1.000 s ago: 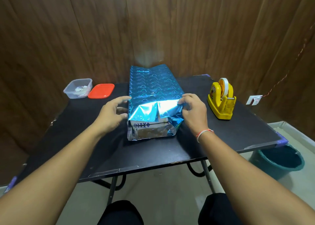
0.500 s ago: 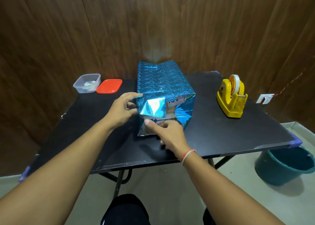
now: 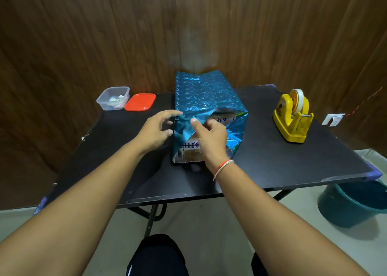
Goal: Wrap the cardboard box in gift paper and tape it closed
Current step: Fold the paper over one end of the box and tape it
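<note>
A cardboard box wrapped in shiny blue gift paper with a heart pattern stands in the middle of the black table. Its near end is open, and printed cardboard shows there. My right hand is at that near end, pinching a flap of the blue paper between thumb and fingers. My left hand hovers at the box's left side, fingers spread, its fingertips at the paper's edge. A yellow tape dispenser with a roll of tape sits to the right.
A clear plastic tub and its red lid lie at the table's back left. A teal bucket stands on the floor at the right. A wood-panel wall rises close behind the table.
My right hand rose from the bottom of the near end and took hold of the paper flap. My left hand let go of the left flap and opened beside the box.
</note>
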